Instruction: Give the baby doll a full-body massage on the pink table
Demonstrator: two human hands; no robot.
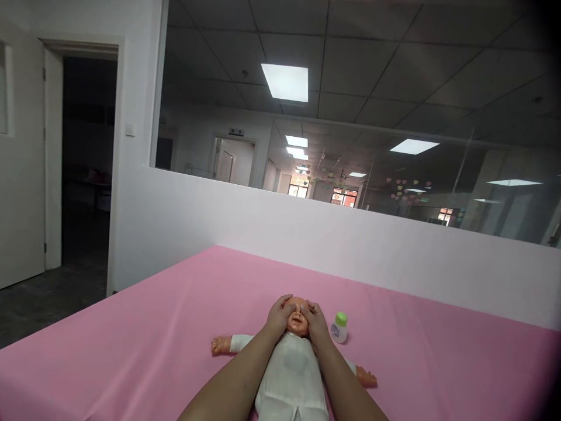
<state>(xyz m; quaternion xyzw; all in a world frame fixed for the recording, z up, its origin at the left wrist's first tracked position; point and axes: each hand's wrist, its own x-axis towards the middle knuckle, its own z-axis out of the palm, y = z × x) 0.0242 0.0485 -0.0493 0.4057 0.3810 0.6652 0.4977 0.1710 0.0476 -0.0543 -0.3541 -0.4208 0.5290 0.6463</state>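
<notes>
A: Quickly, what else was around, anything blocking?

B: One small bottle (339, 327) with a green cap stood upright on the pink sheet (153, 345), just beside my right hand (316, 323); I could not tell if they touched. Behind the bed ran a low white wall (350, 240) with a glass partition (372, 134) above it. An open doorway (87, 158) was at far left. Nothing stood between me and the doll. My own forearms crossed over its chest and hid part of the torso.

A: Counts?

B: One doll (291, 368), one bottle, two hands, both mine. Nobody else was in view.

A: Where was the doll against your hands?

B: It lay on its back in a white suit, head away from me, arms spread out to both sides. My left hand (279, 314) rested on the left side of its face, my right hand on the right side, with the nose and mouth showing between them.

A: Hand state?

B: Both were spread flat, fingers (284, 302) laid over the cheeks and brow, cupping the head rather than gripping anything.
</notes>
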